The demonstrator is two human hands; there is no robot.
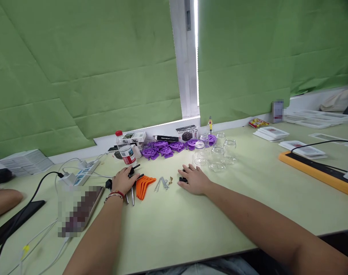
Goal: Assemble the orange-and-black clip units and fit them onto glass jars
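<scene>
We found small black parts (136, 167) poking out beneath our left hand (122, 180), another black piece (182, 179) (mostly covered) under our right hand (193, 178).

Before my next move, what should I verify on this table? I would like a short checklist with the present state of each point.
1. Left hand rests on black plastic parts; firm hold: cannot tell.
2. Right hand lies flat over a small black block: ok.
3. Orange curved plastic pieces lie stacked between the hands, within reach: ok.
4. Long metal screws lie together beside them, far from the pale green table edge: ok.
5. Clear glass jars stand close behind the right hand, easy to knock: not ok.
</scene>
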